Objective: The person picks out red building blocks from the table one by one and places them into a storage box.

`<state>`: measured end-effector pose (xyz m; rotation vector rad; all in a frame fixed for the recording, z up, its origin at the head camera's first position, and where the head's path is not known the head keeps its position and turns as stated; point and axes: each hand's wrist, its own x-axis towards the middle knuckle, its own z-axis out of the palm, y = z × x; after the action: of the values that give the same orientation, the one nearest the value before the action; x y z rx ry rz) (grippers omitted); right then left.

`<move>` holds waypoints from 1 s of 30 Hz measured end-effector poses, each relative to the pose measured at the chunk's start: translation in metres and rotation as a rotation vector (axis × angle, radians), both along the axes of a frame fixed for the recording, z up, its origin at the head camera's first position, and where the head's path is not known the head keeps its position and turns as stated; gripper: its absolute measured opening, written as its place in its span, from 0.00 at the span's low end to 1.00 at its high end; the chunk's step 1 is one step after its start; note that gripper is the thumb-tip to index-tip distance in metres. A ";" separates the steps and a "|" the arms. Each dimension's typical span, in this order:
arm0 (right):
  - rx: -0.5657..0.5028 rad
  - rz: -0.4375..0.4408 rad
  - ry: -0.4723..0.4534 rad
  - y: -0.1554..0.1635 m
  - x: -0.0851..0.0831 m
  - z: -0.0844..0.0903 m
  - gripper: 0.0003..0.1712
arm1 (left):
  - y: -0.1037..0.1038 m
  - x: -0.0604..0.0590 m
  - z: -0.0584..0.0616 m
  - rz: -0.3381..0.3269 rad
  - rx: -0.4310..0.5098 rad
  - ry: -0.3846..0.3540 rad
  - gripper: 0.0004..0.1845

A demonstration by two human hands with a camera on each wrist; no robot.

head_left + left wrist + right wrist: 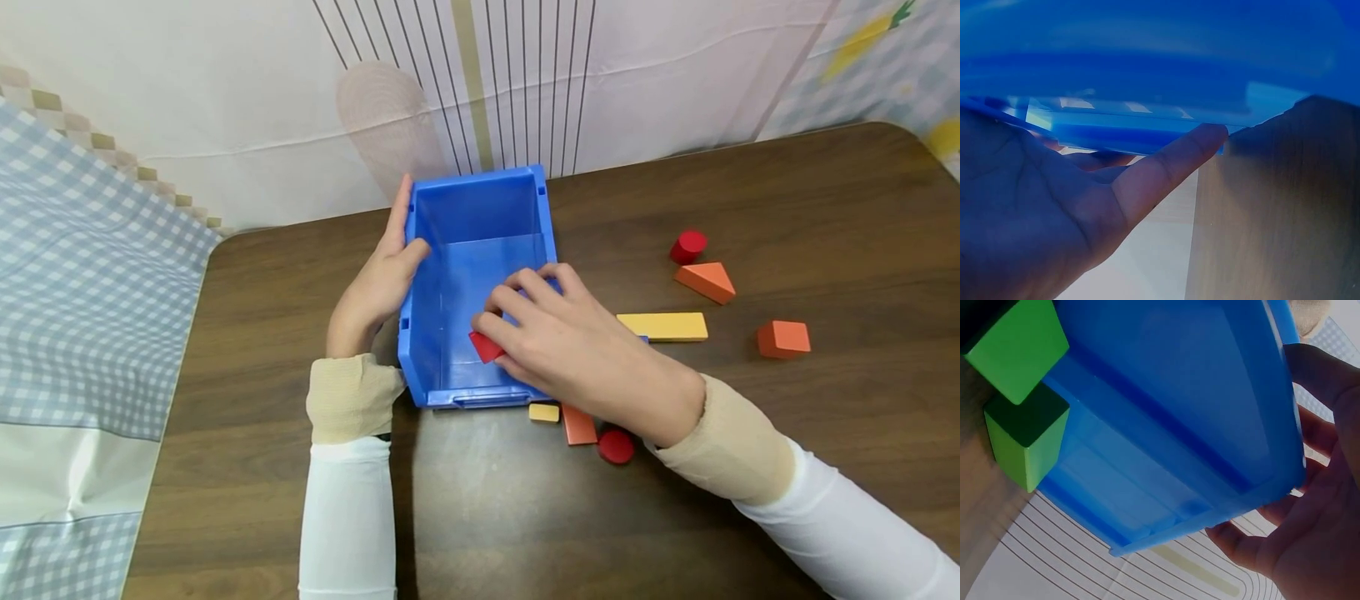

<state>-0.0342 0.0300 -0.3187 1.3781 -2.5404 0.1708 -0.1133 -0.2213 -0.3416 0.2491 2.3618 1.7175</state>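
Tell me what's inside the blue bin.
Inside the bin, one red block shows, under the right hand. That hand covers the bin's right near corner, so anything there is hidden. The rest looks bare.

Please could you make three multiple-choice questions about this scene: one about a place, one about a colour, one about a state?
1. What does the left hand touch? A) the left wall of the bin B) a yellow block C) the curtain
2. Which colour is the block that the right hand holds? A) green B) red C) yellow
3. How does the bin stand? A) upside down B) on its side C) upright, open on top
Answers: 1 A, its fingers lie along that wall; 2 B, red shows under the fingertips; 3 C, its inner floor is visible.
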 end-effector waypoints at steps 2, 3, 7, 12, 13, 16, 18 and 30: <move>0.019 -0.003 0.002 0.000 -0.001 -0.001 0.28 | 0.000 -0.001 0.000 0.002 0.000 -0.001 0.46; 0.028 -0.004 0.004 0.000 -0.001 -0.001 0.28 | 0.000 -0.001 0.000 0.003 0.000 0.000 0.46; 0.055 -0.011 0.002 -0.002 -0.004 -0.004 0.28 | 0.001 -0.003 -0.001 0.010 -0.012 -0.005 0.46; 0.084 -0.012 0.007 -0.003 -0.007 -0.008 0.29 | 0.001 -0.004 -0.001 0.016 -0.016 -0.002 0.46; 0.089 -0.012 0.009 -0.003 -0.008 -0.009 0.29 | 0.001 -0.005 -0.001 0.018 -0.016 -0.001 0.46; 0.098 -0.011 0.025 -0.004 -0.010 -0.011 0.28 | 0.001 -0.006 -0.001 0.020 -0.019 0.000 0.46; 0.098 -0.007 0.039 -0.004 -0.012 -0.012 0.27 | 0.001 -0.007 -0.001 0.020 -0.019 0.003 0.45; 0.089 0.008 0.066 -0.003 -0.018 -0.019 0.28 | 0.004 -0.013 -0.003 0.018 -0.022 0.014 0.46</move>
<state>-0.0523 0.0271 -0.3375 1.4019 -2.5164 0.0131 -0.1264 -0.2170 -0.3446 0.2381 2.3991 1.7023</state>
